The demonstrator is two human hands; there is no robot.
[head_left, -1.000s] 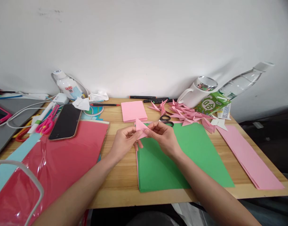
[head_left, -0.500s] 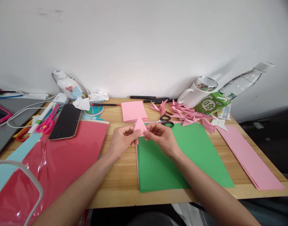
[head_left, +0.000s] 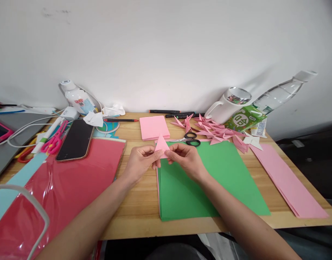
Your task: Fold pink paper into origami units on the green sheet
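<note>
Left hand (head_left: 140,163) and right hand (head_left: 186,159) meet above near corner of green paper stack (head_left: 209,180), both pinching small pink paper triangle (head_left: 161,144) between thumb and fingertips, point up. Triangle held off tabletop (head_left: 139,206). Pink square stack (head_left: 153,127) just behind. Scissors (head_left: 191,139) beside right hand. Pile of folded pink pieces (head_left: 217,130) further right. Phone (head_left: 76,140) on red sheets (head_left: 73,180), left.

one camera, worn on the person's head, looks forward and down across the wooden desk (head_left: 139,213) to the white wall (head_left: 166,50), close, forearms entering from below.
</note>
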